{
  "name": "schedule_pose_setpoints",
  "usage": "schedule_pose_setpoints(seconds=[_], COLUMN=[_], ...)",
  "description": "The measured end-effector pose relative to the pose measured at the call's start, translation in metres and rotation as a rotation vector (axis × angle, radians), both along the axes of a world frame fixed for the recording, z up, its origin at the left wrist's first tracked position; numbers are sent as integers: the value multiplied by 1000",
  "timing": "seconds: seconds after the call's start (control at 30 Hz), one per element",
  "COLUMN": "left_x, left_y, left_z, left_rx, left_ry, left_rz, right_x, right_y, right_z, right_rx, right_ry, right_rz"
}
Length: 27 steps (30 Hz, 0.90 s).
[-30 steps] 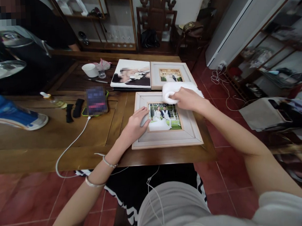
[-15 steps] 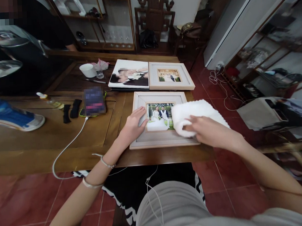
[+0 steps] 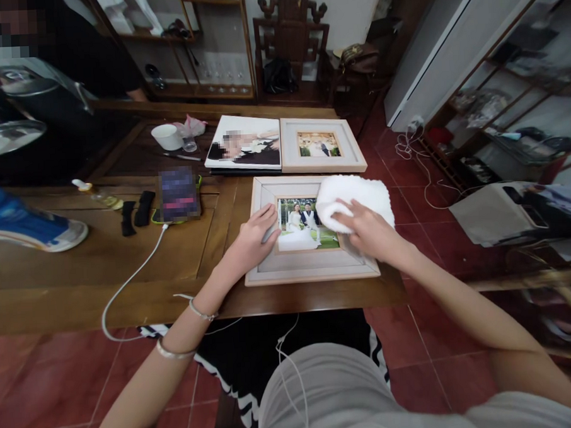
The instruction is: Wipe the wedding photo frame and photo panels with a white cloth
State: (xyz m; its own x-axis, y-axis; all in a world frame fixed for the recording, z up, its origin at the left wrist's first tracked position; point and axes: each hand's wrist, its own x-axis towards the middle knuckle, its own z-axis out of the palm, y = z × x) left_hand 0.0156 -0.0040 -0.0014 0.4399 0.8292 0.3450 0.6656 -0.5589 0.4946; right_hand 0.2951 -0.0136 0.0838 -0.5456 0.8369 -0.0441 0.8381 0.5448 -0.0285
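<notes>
A light wood picture frame [image 3: 311, 273] with a grey mat and a wedding photo lies flat on the wooden table before me. My left hand [image 3: 255, 234] rests on its left side, fingers stretched out over the mat next to the photo. In my right hand [image 3: 364, 229] is a fluffy white towel [image 3: 370, 194], bunched under the fingers and pressed against the frame's upper right part. The towel covers that corner and a little of the photo.
Behind stand a second framed photo [image 3: 353, 148] and a photo album [image 3: 216, 151]. To the left lie a phone [image 3: 178, 193] on a white cable [image 3: 128, 284], black straps [image 3: 136, 213], a dropper bottle [image 3: 102, 197], a paper cup [image 3: 166, 137] and a blue bottle [image 3: 25, 219]. A person's dark sleeve shows at far left.
My right hand has moved the towel up and to the left over the frame, uncovering its lower right corner. The left hand stays in place on the frame.
</notes>
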Motion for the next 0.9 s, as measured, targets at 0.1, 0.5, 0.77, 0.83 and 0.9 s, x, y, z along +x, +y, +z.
schedule_pose_setpoints(seconds=[0.1,0.5,0.77,0.83,0.9], left_x=[0,2,1,2,2], left_y=[1,1,-1,-2,-3], left_z=[0,0,-5,-5,-5], left_rx=[-18,12,23,16,13], left_ry=[8,-17,-6,5,16], left_rz=[10,41,64,67,64], right_x=[5,-9,-4,-6,-12], right_y=[37,56,-48,-70,-82], right_z=[4,-33,8,19,21], right_rx=[130,195,-154,-232,-285], right_ry=[47,-54,-14,31,84], right_rz=[-97,149,313,380,436])
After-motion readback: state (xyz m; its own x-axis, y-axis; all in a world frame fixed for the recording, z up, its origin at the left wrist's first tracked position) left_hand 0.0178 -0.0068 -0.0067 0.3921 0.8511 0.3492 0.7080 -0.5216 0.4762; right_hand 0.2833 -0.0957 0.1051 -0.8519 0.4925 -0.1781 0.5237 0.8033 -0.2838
